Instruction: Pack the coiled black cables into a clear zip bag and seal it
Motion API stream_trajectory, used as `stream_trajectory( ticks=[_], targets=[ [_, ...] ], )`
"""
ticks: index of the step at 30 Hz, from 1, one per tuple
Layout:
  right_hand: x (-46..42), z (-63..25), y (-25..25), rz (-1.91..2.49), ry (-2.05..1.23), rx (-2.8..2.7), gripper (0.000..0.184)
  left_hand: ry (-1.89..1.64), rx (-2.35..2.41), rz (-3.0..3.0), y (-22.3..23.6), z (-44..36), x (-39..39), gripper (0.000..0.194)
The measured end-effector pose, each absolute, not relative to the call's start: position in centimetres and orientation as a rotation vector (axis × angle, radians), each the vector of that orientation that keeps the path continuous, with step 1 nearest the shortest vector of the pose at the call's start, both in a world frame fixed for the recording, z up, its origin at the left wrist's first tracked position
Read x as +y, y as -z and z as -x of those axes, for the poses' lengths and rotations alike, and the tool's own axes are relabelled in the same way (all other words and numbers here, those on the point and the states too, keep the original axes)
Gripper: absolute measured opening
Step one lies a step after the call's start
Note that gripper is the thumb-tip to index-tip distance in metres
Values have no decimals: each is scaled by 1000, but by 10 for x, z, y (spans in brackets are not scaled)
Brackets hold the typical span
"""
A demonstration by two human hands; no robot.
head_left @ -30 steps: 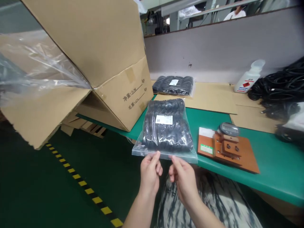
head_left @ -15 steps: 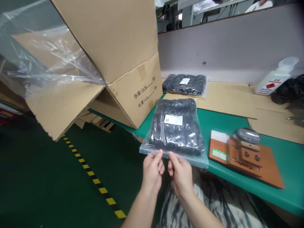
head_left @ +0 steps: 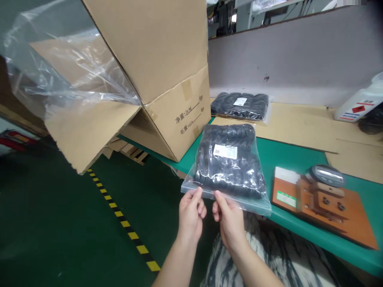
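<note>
A clear zip-lock bag (head_left: 229,175) full of black ring-like parts lies on the green table, its zip edge hanging over the front. A white label (head_left: 225,151) sits on top of the bag. My left hand (head_left: 191,215) pinches the zip edge left of its middle, thumb on top. Close beside it, my right hand (head_left: 228,219) pinches the same edge, thumb on top and fingers curled beneath. Behind lies a second bag of black parts (head_left: 241,107), also labelled, apart from both hands.
A large cardboard box (head_left: 176,115) with plastic lining stands on the left. Right of the bag is an orange-brown fixture board (head_left: 323,211) with a dial gauge (head_left: 326,175). A white bottle (head_left: 359,101) stands at the back right, near cardboard sheets (head_left: 299,123). Striped floor tape (head_left: 128,231) runs at left.
The view has turned slightly left, so the surroundings appear further right. Both hands keep their pinch on the bag's edge, with my left hand's grip slightly nearer the bag's left end.
</note>
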State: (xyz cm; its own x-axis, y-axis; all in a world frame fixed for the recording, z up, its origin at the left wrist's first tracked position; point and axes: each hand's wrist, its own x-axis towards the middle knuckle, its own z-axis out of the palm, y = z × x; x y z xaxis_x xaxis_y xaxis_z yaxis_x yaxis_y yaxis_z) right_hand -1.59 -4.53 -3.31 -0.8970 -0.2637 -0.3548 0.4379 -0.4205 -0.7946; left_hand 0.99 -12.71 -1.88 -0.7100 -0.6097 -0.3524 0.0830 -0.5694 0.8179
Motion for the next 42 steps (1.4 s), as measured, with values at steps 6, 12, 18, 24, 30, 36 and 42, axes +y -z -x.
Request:
stream_trajectory(
  ticks=[6, 12, 18, 24, 30, 36, 42],
  targets=[
    [-41, 17, 30, -229, 2268, 1475, 46, 2198, -1147, -871, 19, -9, -134, 40],
    [-45, 16, 32, -165, 2292, 1406, 43, 2124, -1159, -838, 23, -7, -138, 42],
    [-63, 19, 28, 11, 2247, 1336, 45, 2237, -1231, -774, 31, -7, -131, 44],
    [-73, 17, 26, -39, 2332, 1319, 43, 2295, -1295, -722, 35, -5, -130, 44],
    [-70, 14, 26, -46, 2285, 1325, 47, 2204, -1242, -789, 40, -5, -141, 52],
    [-74, 15, 26, -141, 2308, 1338, 48, 2106, -1232, -799, 38, -3, -150, 53],
    [-58, 20, 31, -215, 2265, 1334, 58, 2020, -1237, -820, 31, 1, -161, 54]
  ],
)
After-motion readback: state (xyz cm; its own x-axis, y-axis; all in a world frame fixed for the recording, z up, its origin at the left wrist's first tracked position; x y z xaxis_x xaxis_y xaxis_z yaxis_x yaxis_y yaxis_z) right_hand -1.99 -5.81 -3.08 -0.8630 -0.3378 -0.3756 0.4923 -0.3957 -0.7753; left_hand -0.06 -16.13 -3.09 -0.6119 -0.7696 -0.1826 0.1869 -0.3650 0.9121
